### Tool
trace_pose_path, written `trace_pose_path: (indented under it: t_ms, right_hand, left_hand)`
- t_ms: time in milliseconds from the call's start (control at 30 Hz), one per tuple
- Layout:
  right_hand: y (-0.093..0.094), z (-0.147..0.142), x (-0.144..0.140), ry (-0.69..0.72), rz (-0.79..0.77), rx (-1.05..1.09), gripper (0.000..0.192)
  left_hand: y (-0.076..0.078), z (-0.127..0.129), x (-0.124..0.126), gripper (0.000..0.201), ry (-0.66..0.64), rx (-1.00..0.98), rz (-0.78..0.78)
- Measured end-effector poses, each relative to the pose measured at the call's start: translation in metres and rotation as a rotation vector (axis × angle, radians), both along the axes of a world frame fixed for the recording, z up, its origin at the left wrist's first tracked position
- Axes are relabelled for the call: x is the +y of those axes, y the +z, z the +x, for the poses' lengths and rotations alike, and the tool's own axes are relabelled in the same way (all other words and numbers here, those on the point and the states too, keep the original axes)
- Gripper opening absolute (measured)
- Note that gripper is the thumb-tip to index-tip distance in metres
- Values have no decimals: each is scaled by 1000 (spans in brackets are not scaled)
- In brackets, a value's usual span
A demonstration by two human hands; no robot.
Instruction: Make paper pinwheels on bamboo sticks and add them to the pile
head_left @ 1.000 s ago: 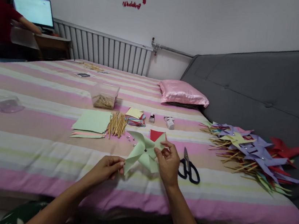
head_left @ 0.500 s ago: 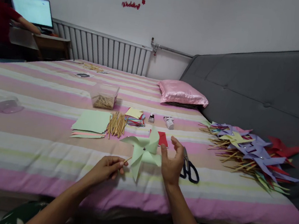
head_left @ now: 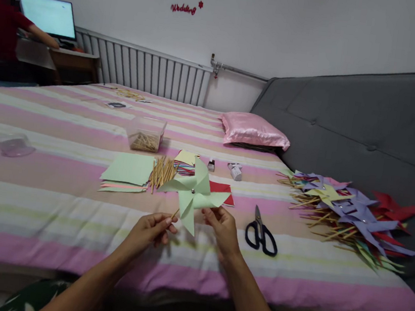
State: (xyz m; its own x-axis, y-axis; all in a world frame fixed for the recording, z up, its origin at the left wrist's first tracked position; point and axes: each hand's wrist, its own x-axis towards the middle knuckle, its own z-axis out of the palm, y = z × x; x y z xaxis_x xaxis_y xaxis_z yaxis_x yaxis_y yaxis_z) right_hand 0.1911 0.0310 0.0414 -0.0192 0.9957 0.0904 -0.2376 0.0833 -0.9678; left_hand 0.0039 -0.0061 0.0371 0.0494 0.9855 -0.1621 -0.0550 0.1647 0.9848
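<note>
Above the near edge of the striped bedsheet [head_left: 79,225], I hold a pale green paper pinwheel [head_left: 201,200], its metal-looking hub facing up towards me. Its four blade tips point roughly to twelve, three, six and nine o'clock. The wooden stick [head_left: 175,214] runs on a slant from seven o'clock up towards one, and its upper part is hidden behind the paper. My left hand [head_left: 150,228], at half past seven from the hub, pinches the stick between thumb and fingers. My right hand [head_left: 221,229], at half past four, has its fingers curled by the lower-right blade; some fingertips are hidden, so I cannot tell whether they grip it. The red paper [head_left: 226,189], at three o'clock, is partly covered by a blade, and so is the stack of small paper squares [head_left: 184,156] at eleven. Scissors [head_left: 259,231] lie at four, tips towards eleven.
</note>
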Motion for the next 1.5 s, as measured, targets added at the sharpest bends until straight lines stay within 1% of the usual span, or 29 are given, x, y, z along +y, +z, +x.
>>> trace_pose_path:
  t_ms: [100,267,333,433,500,633,800,1000,1233,1500]
  right_hand:
    - [-2,0,2,-38,-8,5,32]
    - [-6,1,5,-70,-7,65,31]
    - [-6,0,4,-66,-25,93,32]
    - [-5,-2,2,-16,-57,161,35]
    - [-2,-4,0,7,-72,228,33]
    - [2,-5,-2,-20,-65,312,28]
    - [3,-3,-2,-49,-106,290,27]
    - [3,-3,-1,-70,-104,273,30]
    - [-2,-3,-1,-121,-118,262,38]
    - [-3,-3,2,-187,-120,234,39]
  left_hand:
    - [-1,3,-1,46,-11,-12,-18]
    - [1,7,-4,44,-16,-16,-29]
    - [0,9,-5,45,-24,-8,-31]
    - [-3,14,-7,46,-55,-17,-42]
    - [-6,18,-8,45,-78,-28,-47]
    - [-12,25,-10,41,-114,-34,-44]
    - [-14,27,-11,41,-126,-35,-36]
    - [-16,28,-12,39,-149,-31,-32]
    - [-21,29,-10,40,-164,-35,-29]
    - [-24,30,-10,43,-158,-49,-12]
